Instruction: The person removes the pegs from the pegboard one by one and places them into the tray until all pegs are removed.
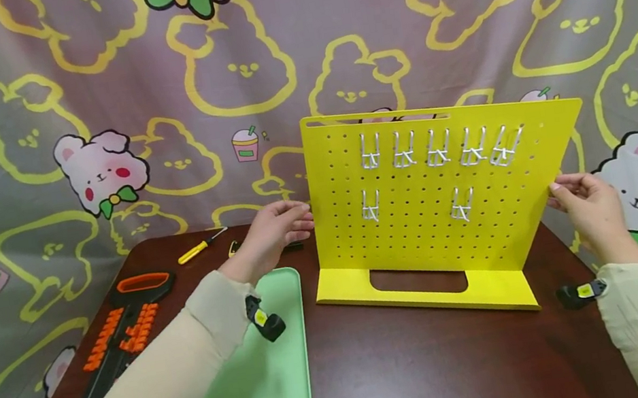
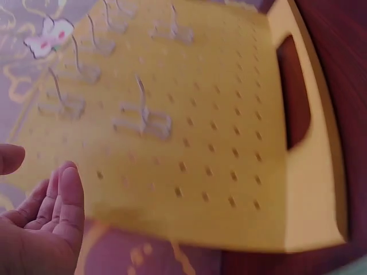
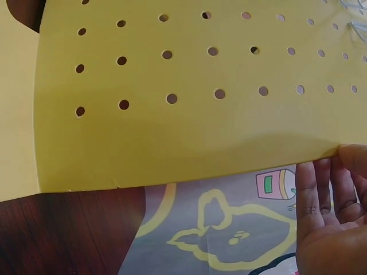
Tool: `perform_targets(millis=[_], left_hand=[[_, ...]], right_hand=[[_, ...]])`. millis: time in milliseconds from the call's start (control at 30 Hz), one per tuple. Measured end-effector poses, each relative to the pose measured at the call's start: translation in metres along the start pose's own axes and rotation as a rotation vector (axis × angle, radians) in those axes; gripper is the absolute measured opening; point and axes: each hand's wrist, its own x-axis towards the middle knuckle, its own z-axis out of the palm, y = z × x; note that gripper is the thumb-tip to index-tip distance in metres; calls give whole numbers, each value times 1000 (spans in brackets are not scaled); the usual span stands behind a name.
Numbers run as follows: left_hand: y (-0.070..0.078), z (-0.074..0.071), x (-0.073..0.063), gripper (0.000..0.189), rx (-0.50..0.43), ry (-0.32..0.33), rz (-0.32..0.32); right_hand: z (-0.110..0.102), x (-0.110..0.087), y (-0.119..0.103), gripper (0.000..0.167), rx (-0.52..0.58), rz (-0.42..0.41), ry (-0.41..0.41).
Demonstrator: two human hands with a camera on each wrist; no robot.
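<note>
A yellow pegboard (image 1: 416, 212) with a folded-out base stands upright on the dark table, right of centre. White wire hooks (image 1: 371, 158) hang on it, several in a top row and two lower down. With the thumb on its front and the fingers behind, my right hand (image 1: 596, 212) pinches the board's right edge, as the right wrist view also shows. My left hand (image 1: 272, 237) is at the left edge, fingertips right beside it. In the left wrist view that hand's thumb and fingers (image 2: 70, 186) are apart, with nothing between them.
A green tray (image 1: 278, 384) lies under my left forearm. To its left is a black rack with orange clips (image 1: 127, 324). A yellow-handled screwdriver (image 1: 197, 250) rests at the back, near a small yellow-and-black item (image 1: 233, 247). A patterned curtain (image 1: 246, 45) hangs behind the table.
</note>
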Motion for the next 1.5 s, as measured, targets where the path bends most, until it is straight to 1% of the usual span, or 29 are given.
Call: perform_targets(millis=[167, 333, 467, 667, 867, 1033, 1133, 1300, 1400, 1500], left_hand=[[16, 22, 10, 39, -36, -49, 26], [29, 40, 19, 30, -75, -79, 50], [37, 55, 26, 24, -97, -103, 48], [45, 79, 37, 30, -153, -133, 25], [45, 101, 47, 32, -289, -138, 8], [43, 110, 48, 33, -372, -112, -14], [43, 112, 49, 30, -418, -91, -20], [42, 115, 51, 24, -490, -60, -24], [41, 117, 53, 21, -508, -45, -26], [41, 119, 53, 21, -506, -29, -25]], right_hand=[[2, 0, 1, 6, 26, 15, 0], [1, 1, 0, 6, 14, 5, 9], [0, 1, -1, 5, 6, 12, -1], [-2, -1, 0, 5, -10, 18, 10], [-3, -2, 1, 5, -8, 15, 6], [0, -2, 0, 5, -23, -5, 1], [1, -3, 0, 4, -38, -3, 5], [2, -2, 0, 5, -24, 0, 16], [2, -2, 0, 5, -2, 5, 19], [2, -2, 0, 5, 10, 14, 23]])
